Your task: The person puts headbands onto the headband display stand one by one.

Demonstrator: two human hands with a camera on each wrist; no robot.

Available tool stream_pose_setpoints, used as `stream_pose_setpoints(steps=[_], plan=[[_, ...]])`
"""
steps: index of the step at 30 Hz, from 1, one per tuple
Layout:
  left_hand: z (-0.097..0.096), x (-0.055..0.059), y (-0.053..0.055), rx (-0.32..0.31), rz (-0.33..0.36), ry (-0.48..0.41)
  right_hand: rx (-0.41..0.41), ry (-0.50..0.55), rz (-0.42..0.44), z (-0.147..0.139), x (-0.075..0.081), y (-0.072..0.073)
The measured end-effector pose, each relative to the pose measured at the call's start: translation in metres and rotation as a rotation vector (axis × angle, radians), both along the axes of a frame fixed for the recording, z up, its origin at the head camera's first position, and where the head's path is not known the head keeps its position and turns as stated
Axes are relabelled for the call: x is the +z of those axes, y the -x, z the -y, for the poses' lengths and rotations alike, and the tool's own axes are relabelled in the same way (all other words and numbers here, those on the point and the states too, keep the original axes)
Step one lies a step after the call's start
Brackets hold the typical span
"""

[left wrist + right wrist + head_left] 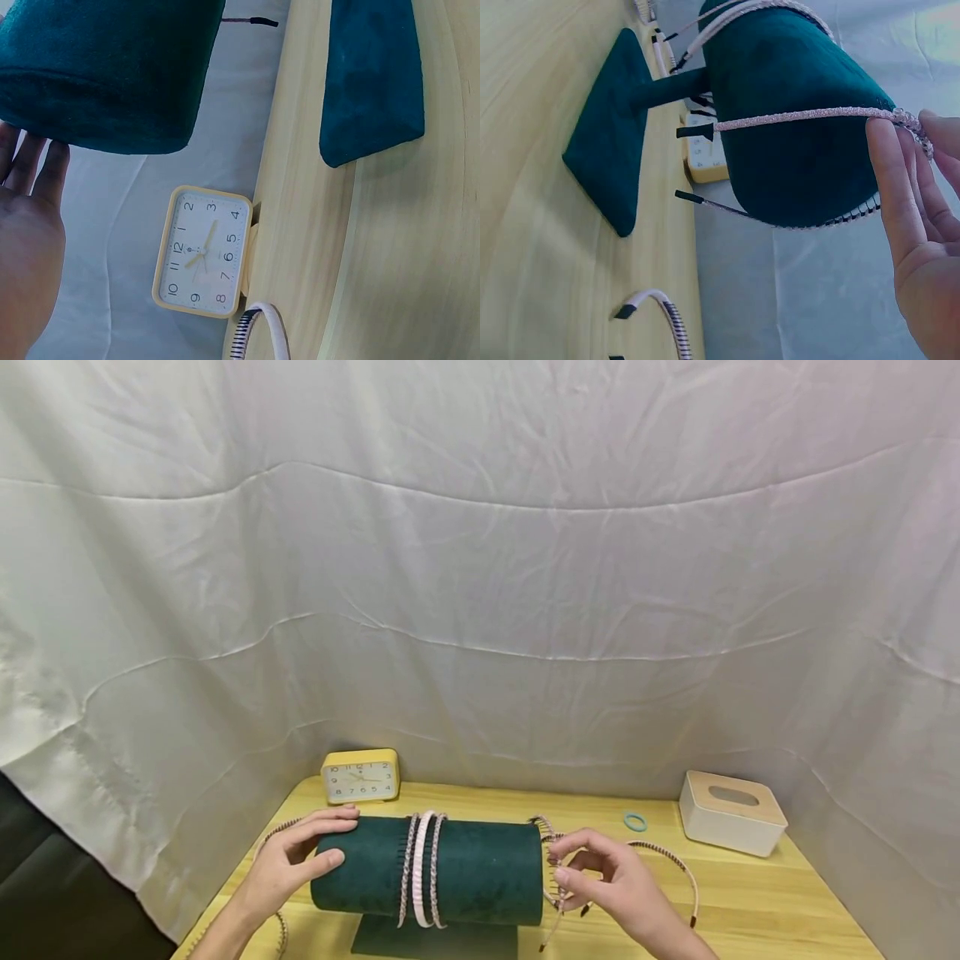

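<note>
A dark green velvet headband stand has a thick horizontal roll on a flat base. Three slim headbands, a pinkish-white one between two braided ones, hang round the roll's middle. My left hand rests on the roll's left end with its fingers extended and thumb spread. At the right end, my right hand pinches a thin braided pink headband between thumb and fingers. In the right wrist view this headband straddles the roll's end, its dark tips hanging free on the base side.
More headbands lie on the wooden table, including a curved one at right and one partly behind the left arm. A yellow clock stands back left, a tissue box back right. A light blue ring lies near the box. Grey curtains surround the table.
</note>
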State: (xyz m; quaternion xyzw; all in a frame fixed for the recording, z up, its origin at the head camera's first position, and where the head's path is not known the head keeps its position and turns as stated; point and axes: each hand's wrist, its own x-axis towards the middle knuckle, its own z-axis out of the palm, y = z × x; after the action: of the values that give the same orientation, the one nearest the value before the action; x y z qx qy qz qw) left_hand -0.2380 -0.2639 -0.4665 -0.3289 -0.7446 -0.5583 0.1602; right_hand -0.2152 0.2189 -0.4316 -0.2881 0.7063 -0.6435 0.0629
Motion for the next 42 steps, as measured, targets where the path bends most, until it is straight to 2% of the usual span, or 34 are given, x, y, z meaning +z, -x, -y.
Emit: stream_pose_setpoints(steps=[3, 10, 16, 22, 29, 36, 40, 42], plan=[[0.0, 0.0, 0.0, -0.001, 0.007, 0.001, 0.006, 0.021, -0.018, 0.007, -0.003, -0.001], [0.002, -0.001, 0.001, 0.007, 0.011, 0.007, -0.06, -0.025, -0.009, 0.013, 0.001, -0.006], [0.002, -0.001, 0.0, 0.02, 0.006, 0.018, -0.004, 0.032, -0.05, 0.019, -0.002, -0.005], [0.001, -0.001, 0.0, 0.014, 0.004, 0.013, -0.025, 0.056, -0.155, 0.023, -0.007, -0.002], [0.0, 0.0, 0.0, 0.013, 0.027, 0.021, -0.174, -0.036, -0.271, 0.025, -0.013, 0.0], [0.001, -0.001, 0.002, 0.027, 0.021, 0.031, -0.234, -0.06, -0.481, 0.031, -0.016, 0.002], [0.001, -0.001, 0.001, 0.019, 0.022, 0.025, -0.296, -0.117, -0.541, 0.035, -0.016, 0.001], [0.001, -0.001, 0.0, 0.016, 0.022, 0.024, -0.307, -0.138, -0.536, 0.036, -0.016, 0.001]])
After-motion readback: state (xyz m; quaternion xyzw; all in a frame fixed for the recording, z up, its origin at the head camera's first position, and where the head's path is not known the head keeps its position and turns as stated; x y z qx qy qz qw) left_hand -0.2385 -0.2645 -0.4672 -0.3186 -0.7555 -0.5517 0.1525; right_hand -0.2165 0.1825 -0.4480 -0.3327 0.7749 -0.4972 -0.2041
